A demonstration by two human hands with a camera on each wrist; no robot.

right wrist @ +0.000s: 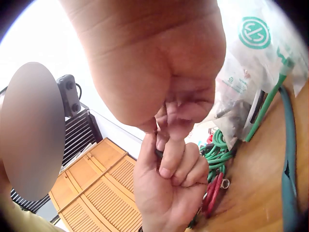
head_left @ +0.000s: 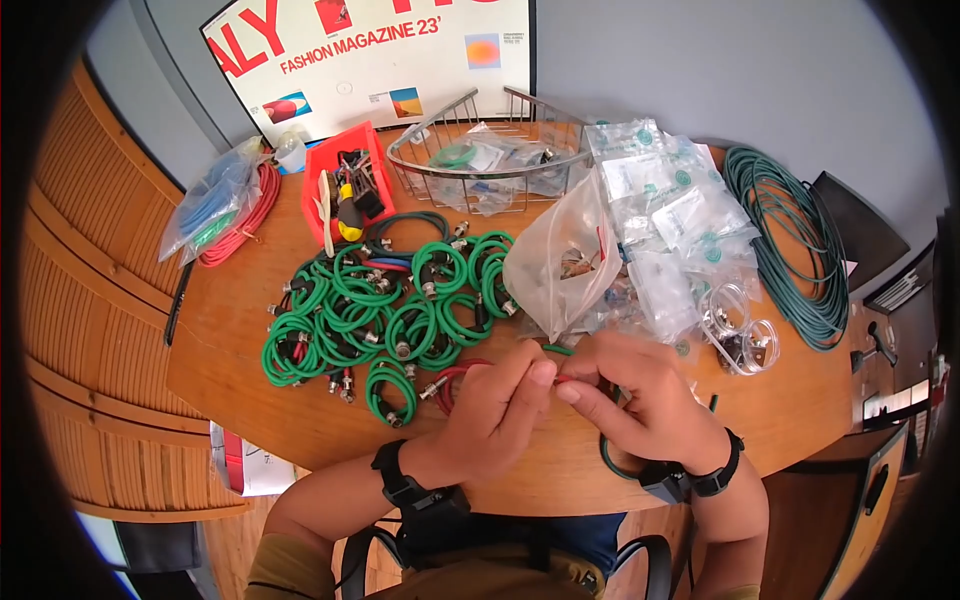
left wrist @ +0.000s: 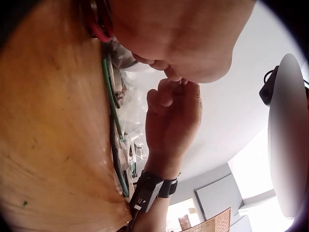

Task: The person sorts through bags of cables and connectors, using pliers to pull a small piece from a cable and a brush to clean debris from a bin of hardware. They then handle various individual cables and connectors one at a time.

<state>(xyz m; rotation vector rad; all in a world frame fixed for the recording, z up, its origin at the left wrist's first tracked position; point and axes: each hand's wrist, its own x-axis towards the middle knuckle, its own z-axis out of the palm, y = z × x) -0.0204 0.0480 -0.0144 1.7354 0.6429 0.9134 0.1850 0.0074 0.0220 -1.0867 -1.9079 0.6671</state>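
Over the front of the table, my left hand [head_left: 497, 412] and right hand [head_left: 637, 392] meet with their fingertips close together. Between them shows a thin small piece [head_left: 563, 378], reddish in the head view and mostly hidden; I cannot tell its kind. In the right wrist view, the left hand [right wrist: 169, 188] pinches a dark bit of it between thumb and curled fingers. The right hand's fingers are curled at its other side. Under the right hand a dark green cable [head_left: 610, 457] lies on the table. Red cables [head_left: 455, 380] lie beside the left hand.
Several coiled green cables [head_left: 400, 310] with metal connectors cover the left middle. Behind them stand a red bin [head_left: 318, 200] of tools and a wire basket [head_left: 470, 172]. An open plastic bag [head_left: 545, 265], clear packets [head_left: 670, 190] and a large cable coil [head_left: 800, 310] sit to the right.
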